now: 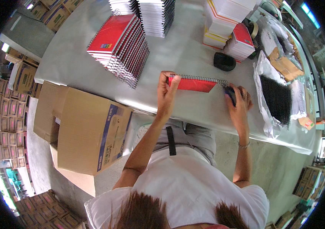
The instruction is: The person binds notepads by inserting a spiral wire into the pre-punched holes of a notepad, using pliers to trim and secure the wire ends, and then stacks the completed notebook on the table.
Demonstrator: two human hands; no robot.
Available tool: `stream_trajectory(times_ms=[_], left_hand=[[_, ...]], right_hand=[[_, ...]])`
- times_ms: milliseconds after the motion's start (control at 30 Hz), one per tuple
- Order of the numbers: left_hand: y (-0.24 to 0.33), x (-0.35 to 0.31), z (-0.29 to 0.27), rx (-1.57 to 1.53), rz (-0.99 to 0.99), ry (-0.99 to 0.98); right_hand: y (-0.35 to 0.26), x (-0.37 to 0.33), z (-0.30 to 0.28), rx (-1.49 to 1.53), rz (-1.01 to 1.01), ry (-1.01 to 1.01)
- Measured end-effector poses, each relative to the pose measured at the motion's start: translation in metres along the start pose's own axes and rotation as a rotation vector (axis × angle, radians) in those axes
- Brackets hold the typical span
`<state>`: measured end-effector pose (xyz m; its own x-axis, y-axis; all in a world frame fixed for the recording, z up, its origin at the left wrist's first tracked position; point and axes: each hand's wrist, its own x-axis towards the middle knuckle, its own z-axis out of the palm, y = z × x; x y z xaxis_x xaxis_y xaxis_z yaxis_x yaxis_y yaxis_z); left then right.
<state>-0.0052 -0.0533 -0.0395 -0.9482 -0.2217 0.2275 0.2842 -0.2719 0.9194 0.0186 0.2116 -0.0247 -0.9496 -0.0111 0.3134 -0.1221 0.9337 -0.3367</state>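
Observation:
My left hand [165,93] grips the left end of a red-covered spiral notebook [196,84], its thumb on the near side. The notebook is held on edge over the grey table [177,53], with its wire coil along the top. At the coil's right end, my right hand [240,102] is closed around a small dark hand tool [230,93]. Fingers hide most of the tool, so its exact kind is unclear. Beyond my left hand stands a tall stack of red spiral notebooks [118,34].
Stacks of unbound pages [221,21] and a red-topped stack [242,40] stand at the back right, near a black rounded object [224,62]. Black coils [275,99] lie in white wrapping at the right. An open cardboard box [86,126] sits left of me, against the table's edge.

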Motion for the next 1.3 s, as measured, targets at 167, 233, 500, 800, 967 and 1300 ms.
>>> stream_trajectory(times_ms=[167, 233, 500, 800, 967, 1300], left_hand=[[0.006, -0.004, -0.008, 0.163, -0.025, -0.041], [0.017, -0.003, -0.012, 0.360, -0.036, -0.064], [0.039, -0.011, -0.010, 0.504, 0.096, -0.025], [0.062, -0.023, -0.004, 0.590, 0.083, -0.003], [0.054, -0.027, -0.007, 0.633, 0.179, 0.008], [0.062, -0.029, -0.006, 0.768, 0.179, 0.006]], right_hand=[[-0.019, -0.005, -0.010, 0.256, 0.140, 0.349], [-0.050, -0.007, -0.018, 0.445, 0.030, 0.315], [-0.137, -0.017, -0.004, 0.580, -0.291, 0.136], [-0.148, -0.017, 0.004, 0.574, -0.323, 0.155], [-0.150, -0.019, 0.003, 0.598, -0.318, 0.126], [-0.130, 0.006, -0.008, 1.898, 0.344, -0.924]])
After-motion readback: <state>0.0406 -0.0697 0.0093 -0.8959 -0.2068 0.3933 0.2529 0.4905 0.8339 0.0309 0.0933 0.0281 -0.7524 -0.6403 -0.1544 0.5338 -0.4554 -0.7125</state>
